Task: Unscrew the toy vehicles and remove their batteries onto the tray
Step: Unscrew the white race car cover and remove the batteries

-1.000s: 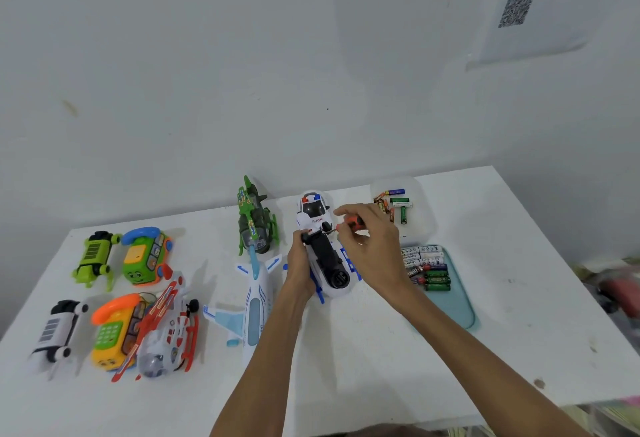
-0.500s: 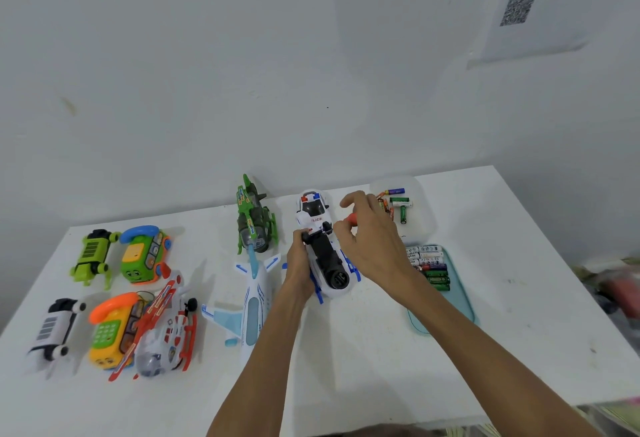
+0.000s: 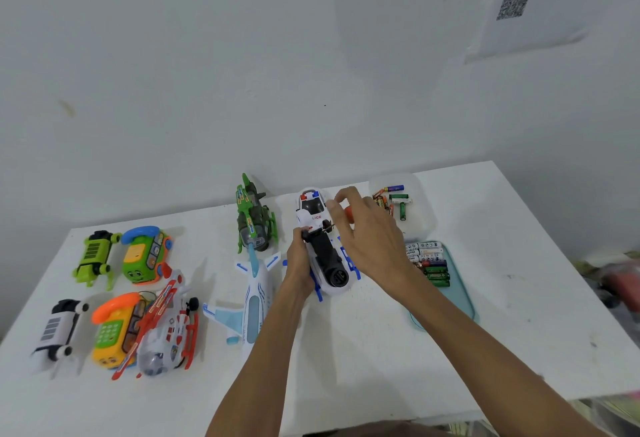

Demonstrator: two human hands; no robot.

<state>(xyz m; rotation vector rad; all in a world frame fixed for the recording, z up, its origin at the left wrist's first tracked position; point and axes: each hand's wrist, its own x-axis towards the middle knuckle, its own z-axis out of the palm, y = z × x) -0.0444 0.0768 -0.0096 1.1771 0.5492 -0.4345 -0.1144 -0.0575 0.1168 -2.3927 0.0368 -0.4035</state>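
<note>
White and blue plastic, that is what the upturned toy (image 3: 327, 265) is made of. It lies belly-up in the middle of the bench (image 3: 381, 350), just in front of the little police car (image 3: 310, 206). Its black underside faces up at me.

My left grip (image 3: 299, 263) is curled round the left side of the upturned toy and holds it down. My right grip (image 3: 370, 239) pinches the orange screwdriver (image 3: 347, 213) between finger and thumb. The metal tip points at the far end of the black belly. I think a screw is there, but it is too small for me to see.

I think this toy is light and hollow. The plastic is hard and smooth, so it could slide on the bench when I twist. The thin blue parts look easy to snap. The fat middle of the body is the best place to hold, not the thin parts. I should push down softly so the tip does not slip out.

Over on the right is the green-blue tray (image 3: 462, 298). Some batteries (image 3: 429, 263) lie in rows at its far end. It is near, so new ones have a short trip.
</note>
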